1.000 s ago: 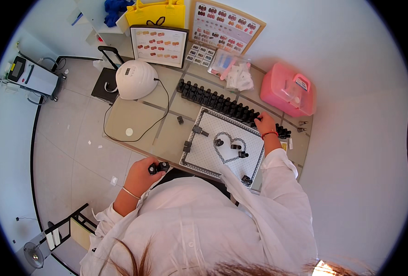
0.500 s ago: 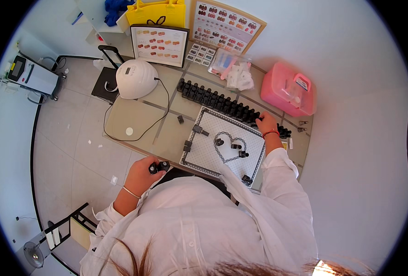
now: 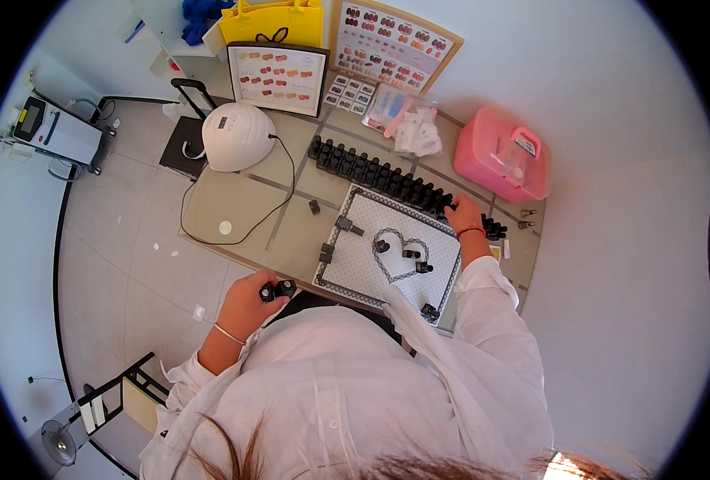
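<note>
My left hand [image 3: 251, 300] is at the near edge of the table, closed around two small dark bottles [image 3: 277, 290]. My right hand [image 3: 465, 216] reaches to the right end of a long row of dark bottles [image 3: 379, 174] at the back of the mat; its fingers rest on the bottles there, and the grip is hidden. Between the hands lies a white dotted mat [image 3: 391, 248] with a black heart outline. A few small dark bottles [image 3: 409, 254] lie inside the heart, and others sit along the mat's left edge [image 3: 327, 253].
A white dome lamp [image 3: 237, 136] with a black cable stands at the back left. A pink case [image 3: 501, 156] sits at the back right. Colour sample boards [image 3: 279, 76] and a yellow bag [image 3: 271, 20] lean against the wall. A grey machine [image 3: 55, 132] stands on the floor.
My right hand has slid a little to the right along the row of bottles. My left hand has stayed at the table's near edge with the two bottles.
</note>
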